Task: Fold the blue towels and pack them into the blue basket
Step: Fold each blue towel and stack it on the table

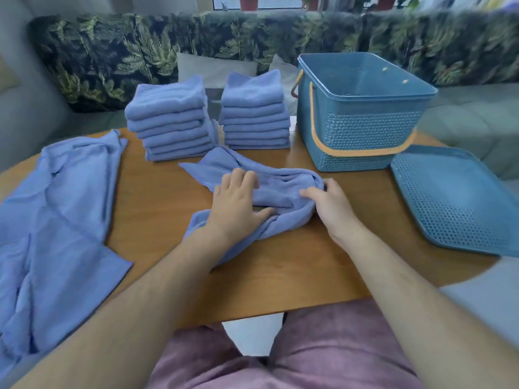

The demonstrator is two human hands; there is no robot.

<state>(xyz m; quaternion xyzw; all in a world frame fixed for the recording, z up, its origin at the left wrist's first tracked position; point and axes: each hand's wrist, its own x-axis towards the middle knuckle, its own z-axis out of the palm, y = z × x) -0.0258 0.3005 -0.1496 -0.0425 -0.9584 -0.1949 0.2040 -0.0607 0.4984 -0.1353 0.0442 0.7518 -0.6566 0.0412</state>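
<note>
L hand [238,203] lies flat, fingers spread, on crumpled towel [280,189], R hand [330,204] curls round its bunched right end, w/ 2 folded stacks [171,119] behind, blue basket [362,127] at right.

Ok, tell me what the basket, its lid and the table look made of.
Blue basket: likely moulded plastic, matte, with a perforated wall. Lid: same-looking plastic, grid of holes. Table: wood or wood-look laminate, smooth, faint grain.
</note>
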